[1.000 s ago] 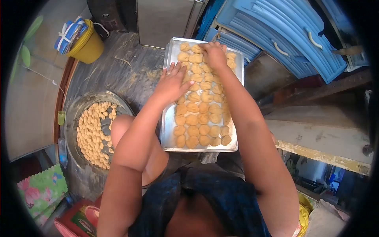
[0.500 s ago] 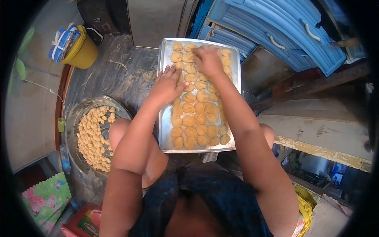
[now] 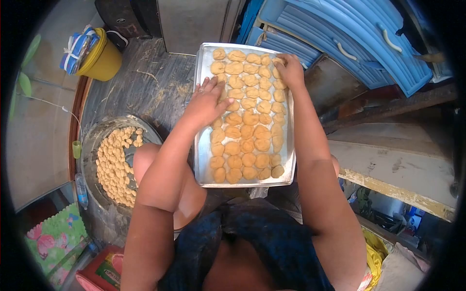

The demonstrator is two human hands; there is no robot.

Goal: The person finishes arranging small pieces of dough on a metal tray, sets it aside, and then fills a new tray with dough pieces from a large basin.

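A metal baking tray (image 3: 286,177) rests across my lap, covered with rows of flattened yellowish dough pieces (image 3: 250,118). My left hand (image 3: 209,101) lies over the tray's left side with its fingers spread, partly covering the dough pieces under it. Near the far right corner, the fingers of my right hand (image 3: 291,72) are bent together on a dough piece in the right-hand column, which they partly hide. Pieces in the far rows sit slightly apart, while many nearer ones touch.
On the floor at left stands a large round basin (image 3: 154,130) holding many small dough pieces (image 3: 115,162). A yellow bucket (image 3: 104,60) is at the far left. Blue drawers (image 3: 335,29) stand at the far right, above a wooden ledge (image 3: 388,162).
My right hand has moved right, from the middle of the far rows to the far right corner, uncovering dough pieces. My left hand stays in place.
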